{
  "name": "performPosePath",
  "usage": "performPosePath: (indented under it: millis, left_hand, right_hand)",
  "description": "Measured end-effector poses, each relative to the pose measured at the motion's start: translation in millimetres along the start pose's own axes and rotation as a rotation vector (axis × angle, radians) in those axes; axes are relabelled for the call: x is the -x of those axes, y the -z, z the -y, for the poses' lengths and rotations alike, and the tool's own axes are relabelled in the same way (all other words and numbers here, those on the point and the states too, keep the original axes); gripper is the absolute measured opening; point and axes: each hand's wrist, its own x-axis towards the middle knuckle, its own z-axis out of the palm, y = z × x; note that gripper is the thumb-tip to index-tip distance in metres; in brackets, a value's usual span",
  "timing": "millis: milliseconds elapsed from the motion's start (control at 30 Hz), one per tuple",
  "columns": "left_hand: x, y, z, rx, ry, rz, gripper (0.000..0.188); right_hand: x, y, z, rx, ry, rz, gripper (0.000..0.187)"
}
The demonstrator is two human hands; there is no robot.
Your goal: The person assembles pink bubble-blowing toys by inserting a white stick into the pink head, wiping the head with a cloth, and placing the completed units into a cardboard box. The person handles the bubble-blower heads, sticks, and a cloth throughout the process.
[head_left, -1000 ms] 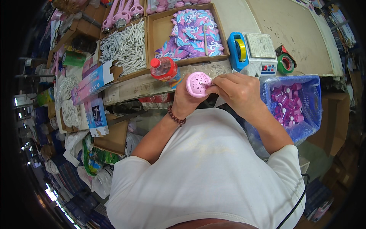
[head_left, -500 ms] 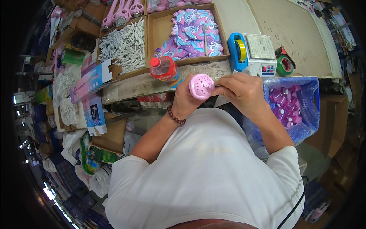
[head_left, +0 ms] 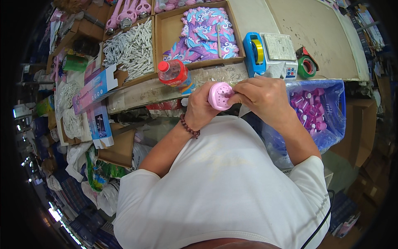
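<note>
In front of my chest a round pink plastic piece [head_left: 221,96] with small star-shaped holes faces up. My left hand [head_left: 200,106] is wrapped round its left side, with a beaded bracelet on the wrist. At its right edge, my right hand [head_left: 261,97] pinches with thumb and forefinger against the piece. Whether anything small sits between those fingertips is hidden. A bottle with a red cap [head_left: 176,74] stands just beyond my left hand.
Behind lie a cardboard tray [head_left: 170,29] of purple-blue wavy pieces and a box of white sticks [head_left: 139,50]. A blue tape dispenser [head_left: 253,56], a small scale [head_left: 280,50] and green tape [head_left: 306,67] stand at right. A blue crate [head_left: 338,120] holds pink-purple pieces.
The pink piece has turned slightly in my left hand, and its face is tilted a little differently. My right fingers stay at its edge. The whole view has shifted slightly.
</note>
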Motion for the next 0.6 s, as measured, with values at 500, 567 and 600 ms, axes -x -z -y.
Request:
performPosePath:
  millis: [500,567,600]
  left_hand:
    - [6.7,3.1,3.1,0.045,0.053,-0.053,0.042]
    - [10.3,7.4,9.4,0.007,0.044,-0.071,0.044]
    - [11.7,8.5,12.3,0.010,0.049,-0.069,0.044]
  right_hand:
    - [7.8,-8.7,-19.5,-0.345,-0.370,-0.081,0.013]
    - [9.4,-20.4,-40.0,-0.723,-0.732,-0.103,0.019]
    - [15.3,-30.4,-47.1,-0.850,-0.820,-0.081,0.022]
